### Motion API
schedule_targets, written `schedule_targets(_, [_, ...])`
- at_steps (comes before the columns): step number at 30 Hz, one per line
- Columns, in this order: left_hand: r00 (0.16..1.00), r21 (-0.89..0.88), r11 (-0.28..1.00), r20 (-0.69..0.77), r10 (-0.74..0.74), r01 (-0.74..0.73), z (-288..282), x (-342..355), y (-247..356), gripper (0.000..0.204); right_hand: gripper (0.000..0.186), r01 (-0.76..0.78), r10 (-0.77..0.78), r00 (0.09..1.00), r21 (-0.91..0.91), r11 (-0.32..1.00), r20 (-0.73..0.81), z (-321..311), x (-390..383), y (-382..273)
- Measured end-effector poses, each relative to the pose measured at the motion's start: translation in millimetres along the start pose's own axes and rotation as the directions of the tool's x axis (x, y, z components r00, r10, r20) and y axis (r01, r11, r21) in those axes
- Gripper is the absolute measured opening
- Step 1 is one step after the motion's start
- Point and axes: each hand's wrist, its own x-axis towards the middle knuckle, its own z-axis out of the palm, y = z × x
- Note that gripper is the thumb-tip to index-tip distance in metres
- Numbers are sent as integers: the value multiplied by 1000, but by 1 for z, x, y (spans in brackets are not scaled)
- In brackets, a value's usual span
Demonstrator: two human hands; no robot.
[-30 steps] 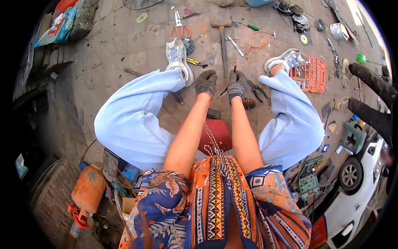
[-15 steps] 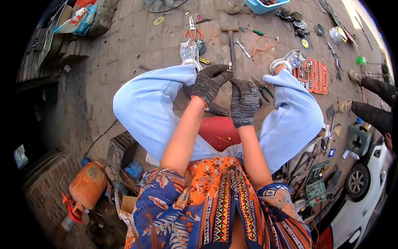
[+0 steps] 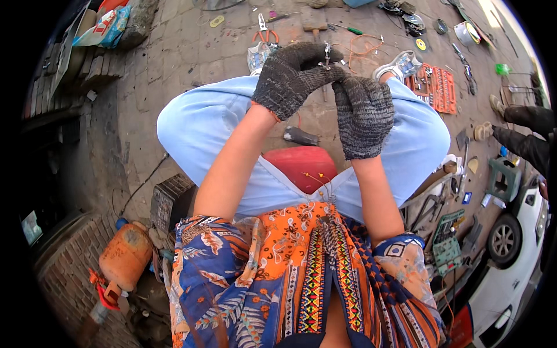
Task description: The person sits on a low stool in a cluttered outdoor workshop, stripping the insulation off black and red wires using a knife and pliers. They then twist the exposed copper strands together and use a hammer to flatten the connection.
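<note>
My left hand (image 3: 293,78), in a dark grey knitted glove, pinches a small shiny metal fitting (image 3: 327,53) between thumb and fingers. Its exact kind is too small to make out. Close by on the right, my right hand (image 3: 364,116) wears a matching glove. Its fingers are curled, with their tips near the left thumb; anything inside them is hidden. Both hands are raised above the ground between my knees. Below them lies a dark, rounded piece (image 3: 300,137), in front of the red seat (image 3: 299,165).
Beyond the hands lie a hammer (image 3: 315,27), orange-handled pliers (image 3: 265,36), a green-handled screwdriver (image 3: 353,30) and an orange cord (image 3: 362,51). An orange socket set (image 3: 444,90) is at right, near another person's legs (image 3: 522,145). An orange gas cylinder (image 3: 125,255) stands at left.
Both hands have risen, looking larger, and the right one has shifted rightward. The metal fitting in the left fingers shows more fully. The dark piece on the ground is more exposed.
</note>
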Motion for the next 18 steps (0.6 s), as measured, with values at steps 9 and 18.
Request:
schedule_targets(9, [993,-463,878,74,-94,118,-17,-4,44,27,19,-56,63,997,155,986,-42,-19,8,-13])
schedule_targets(18, [906,-416,832,43,422,-368,-23,-9,68,20,22,-343,118,933,939,-6,341,-48,4,-32])
